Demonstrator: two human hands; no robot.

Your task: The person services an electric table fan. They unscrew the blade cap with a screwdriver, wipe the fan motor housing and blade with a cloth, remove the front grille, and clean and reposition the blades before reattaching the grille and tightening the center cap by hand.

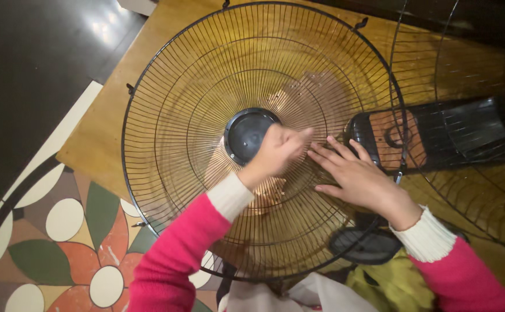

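A round black wire fan guard [166, 104] lies flat over a wooden table, with a black round hub [244, 134] at its middle. My left hand [275, 151] rests on the guard just right of the hub, fingers bunched; whether it pinches anything I cannot tell. My right hand [357, 176] lies flat on the wires to the right, fingers spread and pointing left toward my left hand. Both arms wear pink sleeves with white cuffs.
A second wire guard [466, 190] overlaps at the right, over a black fan motor housing [437, 134]. A black round part [368, 245] lies under the guard's near edge. The wooden table [99, 136] ends at left above a patterned floor [62, 248]. Yellow-green cloth [388, 289] lies at the bottom.
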